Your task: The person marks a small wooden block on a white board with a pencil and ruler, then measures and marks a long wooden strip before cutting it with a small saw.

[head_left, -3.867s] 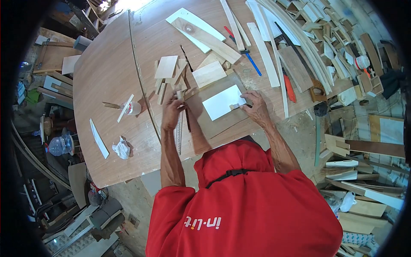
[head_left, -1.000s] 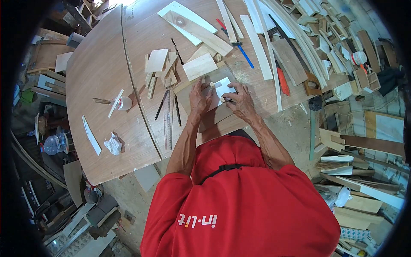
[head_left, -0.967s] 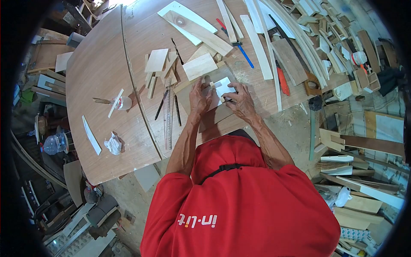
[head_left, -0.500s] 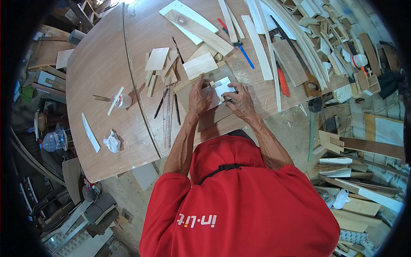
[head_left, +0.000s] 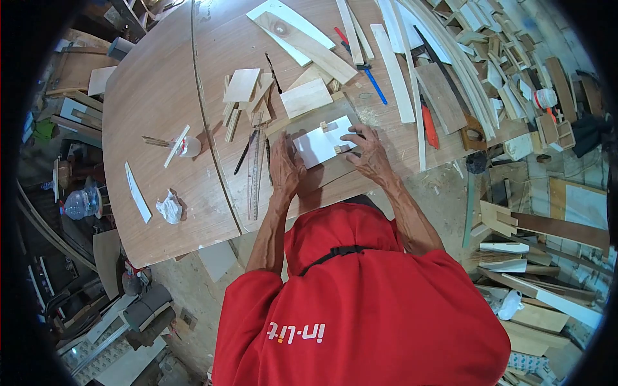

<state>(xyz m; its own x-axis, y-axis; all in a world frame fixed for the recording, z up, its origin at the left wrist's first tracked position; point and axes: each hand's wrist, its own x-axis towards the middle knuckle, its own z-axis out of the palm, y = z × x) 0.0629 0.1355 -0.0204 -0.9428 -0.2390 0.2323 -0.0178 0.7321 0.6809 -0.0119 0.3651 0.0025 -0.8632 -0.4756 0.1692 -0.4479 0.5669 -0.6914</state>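
Now that my L hand (head_left: 288, 164) has backed off, I see more white board (head_left: 311, 149) btwn fingers, both wood blocks (head_left: 324, 127) atop, prob. positioned; L fingers released, R hand (head_left: 369, 154) curled nr blocks, grip unclear.

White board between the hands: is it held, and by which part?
Whether it is held cannot be told: the left hand is at the left end of the white board, the right hand at its right.
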